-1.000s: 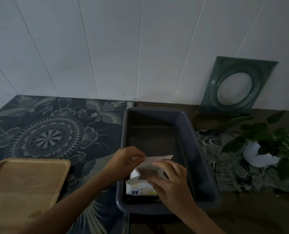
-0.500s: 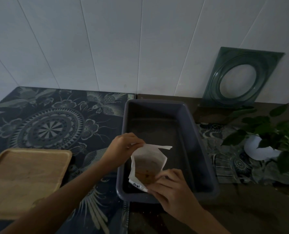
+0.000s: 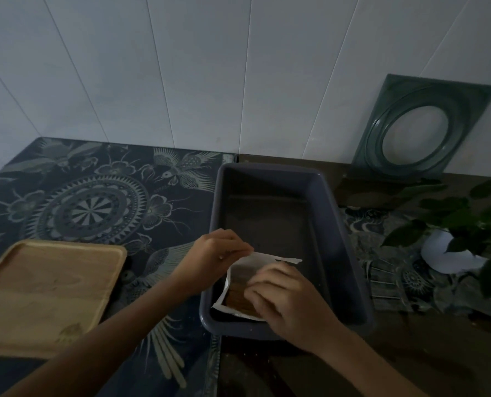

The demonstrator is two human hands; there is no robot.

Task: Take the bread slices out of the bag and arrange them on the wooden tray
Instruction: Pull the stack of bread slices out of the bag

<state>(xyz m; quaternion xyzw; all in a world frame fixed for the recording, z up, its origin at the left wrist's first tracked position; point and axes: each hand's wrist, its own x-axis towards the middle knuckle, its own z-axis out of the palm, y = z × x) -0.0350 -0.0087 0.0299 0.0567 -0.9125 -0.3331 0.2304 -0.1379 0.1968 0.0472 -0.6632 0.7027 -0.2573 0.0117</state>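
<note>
A white bread bag (image 3: 245, 267) lies open at the near end of a grey plastic bin (image 3: 339, 253). Brown bread slices (image 3: 237, 299) show inside the bag's mouth. My left hand (image 3: 212, 253) pinches the bag's upper left edge and holds it open. My right hand (image 3: 284, 296) reaches into the bag, its fingers on the slices; whether they grip one is hidden. The wooden tray (image 3: 46, 287) lies to the left on the patterned mat, with nothing on it.
A dark patterned mat (image 3: 95, 202) covers the left of the counter. A potted green plant (image 3: 462, 239) in a white pot stands at the right. A green square frame with a round hole (image 3: 419, 130) leans on the white wall behind the bin.
The bag has been lowered into the bin and opened wider. My right hand has moved from the bag's bottom corner into its mouth, onto the bread.
</note>
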